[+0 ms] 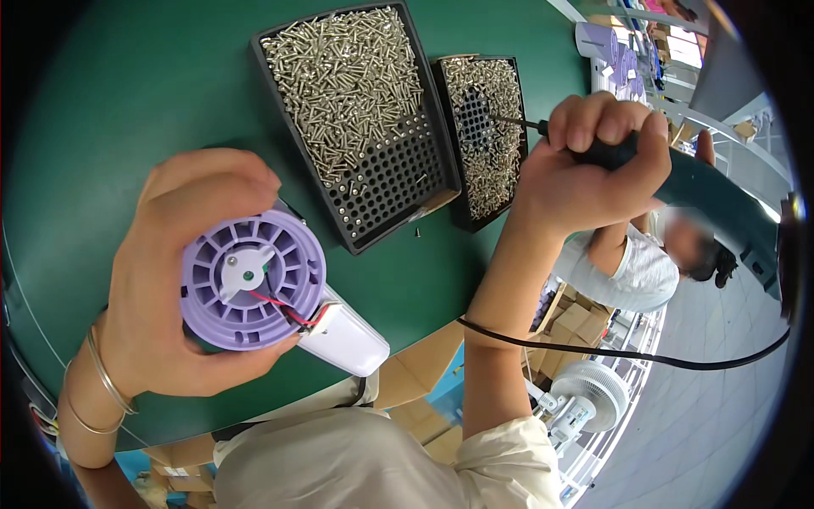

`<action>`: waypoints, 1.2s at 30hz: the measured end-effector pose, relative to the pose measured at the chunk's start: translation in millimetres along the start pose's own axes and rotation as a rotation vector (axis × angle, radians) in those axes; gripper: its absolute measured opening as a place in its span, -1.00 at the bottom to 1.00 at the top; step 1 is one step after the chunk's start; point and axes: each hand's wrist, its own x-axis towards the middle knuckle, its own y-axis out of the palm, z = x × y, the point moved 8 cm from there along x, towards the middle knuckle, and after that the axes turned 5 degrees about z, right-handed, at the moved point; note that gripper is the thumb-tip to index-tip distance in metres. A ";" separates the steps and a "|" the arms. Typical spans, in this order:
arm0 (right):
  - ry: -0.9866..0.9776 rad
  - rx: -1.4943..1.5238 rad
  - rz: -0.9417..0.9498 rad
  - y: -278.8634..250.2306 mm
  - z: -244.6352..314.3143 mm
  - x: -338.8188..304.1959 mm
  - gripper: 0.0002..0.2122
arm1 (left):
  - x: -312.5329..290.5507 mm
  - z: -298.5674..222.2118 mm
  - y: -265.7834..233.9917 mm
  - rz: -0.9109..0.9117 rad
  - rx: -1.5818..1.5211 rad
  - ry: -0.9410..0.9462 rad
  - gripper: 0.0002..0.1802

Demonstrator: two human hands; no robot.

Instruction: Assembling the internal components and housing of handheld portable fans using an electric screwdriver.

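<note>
My left hand (182, 280) wraps round a purple round housing (297, 318), its ribbed open end facing up. In its middle sits a white bracket (248, 270) with a screw at one side, and red and black wires run out to a small white connector (325, 317). A white handle-like part (349, 339) juts toward the lower right. My right hand (598, 157) grips a dark electric screwdriver (708, 188), its thin bit pointing left over the smaller black tray of screws (519, 93). Whether the bit's tip carries a screw is too small to tell.
A larger black perforated tray (339, 208) heaped with screws stands on the green table (110, 76); one loose screw (417, 232) lies beside it. The screwdriver's black cord (644, 360) crosses my right forearm. Another person (632, 263), cardboard boxes (577, 327) and a white fan (593, 394) are at the right.
</note>
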 end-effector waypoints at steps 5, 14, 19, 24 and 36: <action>-0.044 -0.040 -0.010 -5.1 -0.3 -5.2 -0.74 | -2.9 0.1 5.6 0.003 0.019 0.003 -0.09; -0.052 0.000 0.037 -6.2 -7.8 -4.9 -0.73 | -3.3 0.5 6.8 -0.016 -0.015 0.022 -0.09; -0.037 0.016 0.008 -8.2 -10.4 -4.5 -0.73 | -1.8 1.3 6.9 -0.017 -0.036 0.044 -0.08; -0.084 0.091 0.027 -4.6 -8.5 -1.8 -0.78 | -2.3 0.2 5.9 -0.014 -0.034 0.055 -0.08; -0.042 0.386 0.223 16.5 64.0 -21.5 -0.70 | 11.5 -8.0 8.9 -0.046 0.109 0.039 -0.14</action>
